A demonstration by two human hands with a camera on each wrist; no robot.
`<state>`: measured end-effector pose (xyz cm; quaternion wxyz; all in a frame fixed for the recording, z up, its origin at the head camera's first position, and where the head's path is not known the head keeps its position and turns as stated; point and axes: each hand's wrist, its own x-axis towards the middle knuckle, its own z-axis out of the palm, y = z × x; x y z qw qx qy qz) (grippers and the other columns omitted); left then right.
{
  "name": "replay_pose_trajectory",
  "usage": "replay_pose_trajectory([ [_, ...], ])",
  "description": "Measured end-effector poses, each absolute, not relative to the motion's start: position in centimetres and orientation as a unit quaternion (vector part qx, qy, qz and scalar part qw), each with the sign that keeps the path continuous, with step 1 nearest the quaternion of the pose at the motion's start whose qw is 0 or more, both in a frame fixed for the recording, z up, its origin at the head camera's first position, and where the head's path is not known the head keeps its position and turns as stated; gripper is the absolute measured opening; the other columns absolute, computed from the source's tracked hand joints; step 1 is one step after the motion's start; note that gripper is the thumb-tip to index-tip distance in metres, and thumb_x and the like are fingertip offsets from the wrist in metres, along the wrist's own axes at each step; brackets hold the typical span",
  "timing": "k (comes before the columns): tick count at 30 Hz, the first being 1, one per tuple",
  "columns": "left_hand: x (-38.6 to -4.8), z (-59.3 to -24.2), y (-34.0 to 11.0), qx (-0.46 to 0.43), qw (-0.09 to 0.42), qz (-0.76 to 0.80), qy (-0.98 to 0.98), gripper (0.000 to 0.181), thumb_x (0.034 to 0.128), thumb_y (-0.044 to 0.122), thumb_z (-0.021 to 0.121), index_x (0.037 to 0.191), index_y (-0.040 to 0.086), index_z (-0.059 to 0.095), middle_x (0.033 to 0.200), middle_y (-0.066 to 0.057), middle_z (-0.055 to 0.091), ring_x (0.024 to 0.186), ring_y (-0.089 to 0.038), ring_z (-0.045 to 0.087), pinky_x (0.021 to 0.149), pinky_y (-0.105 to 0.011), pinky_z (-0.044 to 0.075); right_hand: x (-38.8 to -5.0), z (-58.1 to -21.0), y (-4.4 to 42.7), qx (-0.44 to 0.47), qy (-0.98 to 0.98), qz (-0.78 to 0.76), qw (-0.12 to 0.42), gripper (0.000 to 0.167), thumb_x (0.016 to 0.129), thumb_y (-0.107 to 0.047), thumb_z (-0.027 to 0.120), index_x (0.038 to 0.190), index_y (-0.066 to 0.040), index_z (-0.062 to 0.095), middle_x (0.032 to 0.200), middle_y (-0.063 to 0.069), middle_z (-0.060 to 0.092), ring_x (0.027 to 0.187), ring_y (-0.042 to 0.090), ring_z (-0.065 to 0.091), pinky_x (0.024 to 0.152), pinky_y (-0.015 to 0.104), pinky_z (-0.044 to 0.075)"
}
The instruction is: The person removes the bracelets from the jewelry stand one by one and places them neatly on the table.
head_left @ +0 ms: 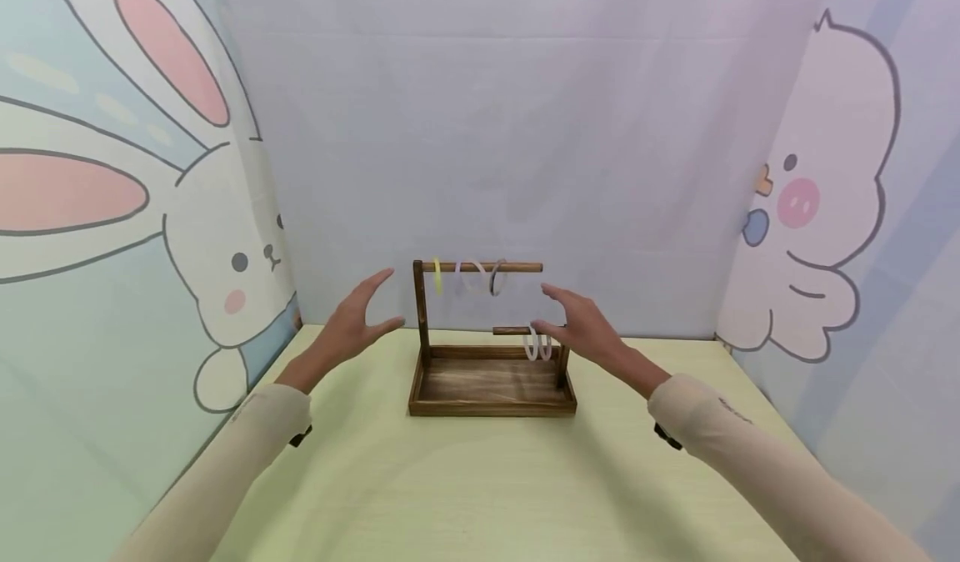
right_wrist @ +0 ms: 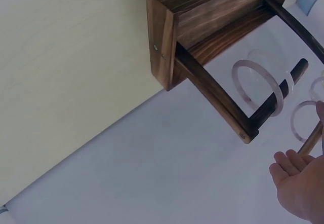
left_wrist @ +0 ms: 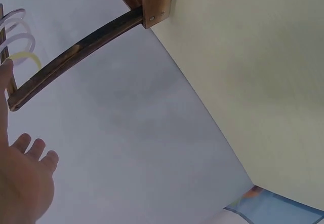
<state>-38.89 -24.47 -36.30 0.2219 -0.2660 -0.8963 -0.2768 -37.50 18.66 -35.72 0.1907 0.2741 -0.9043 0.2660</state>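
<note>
A dark wooden stand [head_left: 491,380] with a tray base is on the table. Its upper bar [head_left: 525,268] carries a yellow ring [head_left: 438,277] at the left, then pale rings and a dark grey ring [head_left: 494,278]. Two pale rings [head_left: 532,344] hang on the lower bar [head_left: 510,330] at the right. My left hand [head_left: 348,325] is held in the air left of the stand, fingers apart from the thumb, holding nothing. Beside the stand's right side my right hand [head_left: 587,323] is raised with extended fingers, also empty, partly overlapping the lower bar in the head view.
The pale yellow table [head_left: 465,487] extends in front of the stand. Behind it hangs a plain light curtain [head_left: 510,145]. Side curtains bear a rabbit drawing [head_left: 217,253] at the left and a round pink-cheeked figure [head_left: 840,170] at the right.
</note>
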Motion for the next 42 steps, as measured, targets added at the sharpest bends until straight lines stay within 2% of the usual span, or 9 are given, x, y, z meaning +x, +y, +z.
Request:
replay_pose_trajectory([
  [11, -40.0, -36.4, -23.2, -0.286, 0.25, -0.338, -0.861, 0.084, 0.0918, 0.022, 0.083, 0.161, 0.011, 0.037, 0.163, -0.012, 0.042, 0.144, -0.038, 0.045, 0.116, -0.063, 0.038, -39.0, -35.4, 15.5, 0.275, -0.897, 0.289, 0.191, 0.069, 0.097, -0.03, 0.077, 0.154, -0.004, 0.049, 0.146, 0.016, 0.06, 0.134, 0.032, 0.058, 0.109, 0.052, 0.051],
  [18, -40.3, -36.2, -22.6, -0.284, 0.233, -0.372, -0.853, 0.081, 0.0937, 0.018, 0.081, 0.161, 0.012, 0.037, 0.163, -0.012, 0.042, 0.143, -0.037, 0.047, 0.117, -0.057, 0.04, -39.9, -35.4, 14.1, 0.271, -0.891, 0.302, 0.205, 0.063, 0.096, -0.027, 0.079, 0.149, -0.004, 0.054, 0.142, 0.017, 0.063, 0.128, 0.032, 0.062, 0.107, 0.051, 0.053],
  [26, -40.6, -36.0, -21.8, -0.269, 0.208, -0.415, -0.844, 0.076, 0.0951, 0.016, 0.078, 0.16, 0.012, 0.039, 0.161, -0.013, 0.044, 0.141, -0.035, 0.05, 0.117, -0.049, 0.043, -40.8, -35.3, 13.2, 0.256, -0.872, 0.359, 0.215, 0.052, 0.095, -0.021, 0.08, 0.14, -0.002, 0.063, 0.133, 0.018, 0.068, 0.117, 0.031, 0.069, 0.097, 0.042, 0.06],
  [30, -40.9, -36.1, -21.3, -0.269, 0.206, -0.424, -0.84, 0.074, 0.095, 0.012, 0.078, 0.159, 0.01, 0.041, 0.16, -0.015, 0.045, 0.141, -0.035, 0.051, 0.117, -0.048, 0.043, -41.1, -35.3, 12.9, 0.25, -0.868, 0.374, 0.211, 0.051, 0.094, -0.02, 0.08, 0.139, -0.002, 0.064, 0.129, 0.018, 0.07, 0.114, 0.03, 0.071, 0.094, 0.041, 0.061],
  [36, -41.3, -36.2, -20.9, -0.264, 0.207, -0.428, -0.839, 0.071, 0.0953, 0.011, 0.077, 0.158, 0.012, 0.043, 0.157, -0.015, 0.049, 0.138, -0.035, 0.054, 0.115, -0.047, 0.046, -41.2, -35.5, 12.4, 0.255, -0.866, 0.383, 0.198, 0.051, 0.094, -0.019, 0.08, 0.139, -0.002, 0.064, 0.127, 0.018, 0.071, 0.105, 0.029, 0.075, 0.086, 0.041, 0.064],
  [42, -41.9, -36.0, -20.5, -0.277, 0.206, -0.439, -0.83, 0.07, 0.0956, 0.01, 0.076, 0.158, 0.014, 0.044, 0.149, -0.021, 0.056, 0.134, -0.037, 0.058, 0.109, -0.049, 0.05, -41.2, -35.2, 11.9, 0.262, -0.862, 0.385, 0.202, 0.05, 0.094, -0.017, 0.081, 0.139, -0.001, 0.064, 0.127, 0.018, 0.071, 0.099, 0.029, 0.076, 0.081, 0.042, 0.065],
])
